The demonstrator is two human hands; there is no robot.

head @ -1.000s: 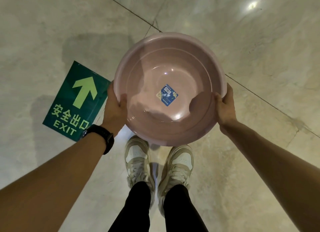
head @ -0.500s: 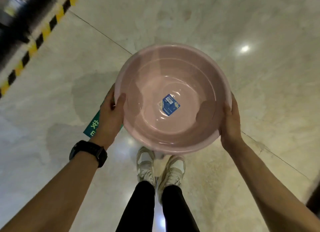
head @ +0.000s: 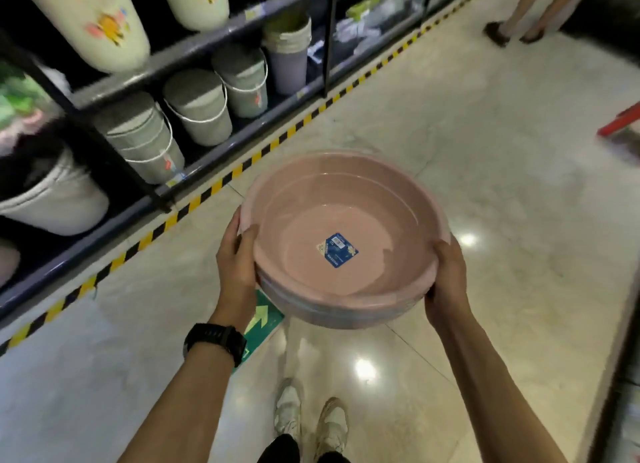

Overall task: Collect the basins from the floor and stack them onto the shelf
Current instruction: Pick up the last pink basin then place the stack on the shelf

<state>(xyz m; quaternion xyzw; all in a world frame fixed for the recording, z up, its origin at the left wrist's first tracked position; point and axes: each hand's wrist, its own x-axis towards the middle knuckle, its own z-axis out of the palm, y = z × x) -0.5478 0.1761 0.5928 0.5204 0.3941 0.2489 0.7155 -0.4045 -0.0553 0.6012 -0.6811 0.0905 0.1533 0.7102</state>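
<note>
A stack of pink basins point(head: 346, 220), with a blue label on the bottom of the top one, is held level in front of me above the floor. My left hand point(head: 237, 258) grips the rim on the left side, thumb over the edge. My right hand point(head: 446, 279) grips the rim on the right. The dark metal shelf point(head: 194, 52) runs along the upper left and holds stacked grey lidded buckets point(head: 199, 106) and pale floral bins.
A yellow-black hazard strip point(head: 214, 189) marks the floor along the shelf base. A green exit arrow sticker point(head: 261, 322) lies on the floor under the basins. Another person's legs point(head: 519, 16) stand at the far right. A red object point(head: 620, 120) sits at the right edge.
My view has lifted from the floor toward the shelf. The basins have risen with both hands still on the rim, and the shelf with buckets has come into sight.
</note>
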